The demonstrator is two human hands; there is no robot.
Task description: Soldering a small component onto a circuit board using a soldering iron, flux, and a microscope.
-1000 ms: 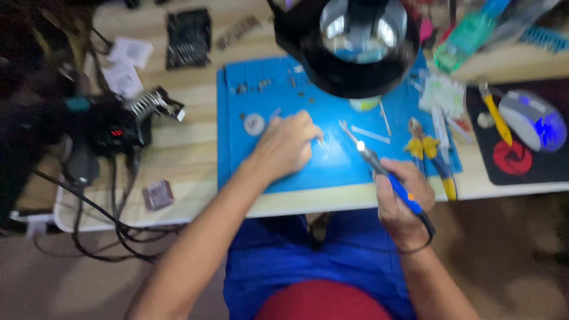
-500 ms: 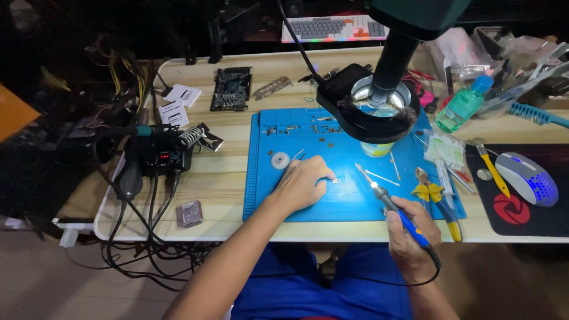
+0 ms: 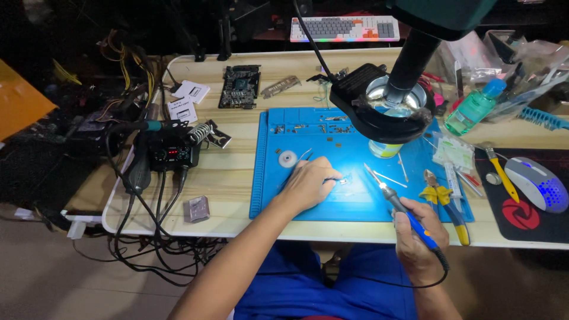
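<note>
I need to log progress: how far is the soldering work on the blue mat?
Set up: soldering station and mat laid out. In hand: left hand pins a small part; right hand holds the soldering iron, tip apart from it. Left: no joint visible.

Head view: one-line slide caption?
Right hand holds a soldering iron over the blue mat; left hand pins a small part.

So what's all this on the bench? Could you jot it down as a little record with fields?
Surface: blue work mat on a wooden table
Left hand: rests on the mat, fingertips pinching a tiny part
Right hand: grips a blue-handled soldering iron, tip aimed toward the left hand
Overhead: ring-light magnifier
Left side: soldering station
Right side: computer mouse
</note>
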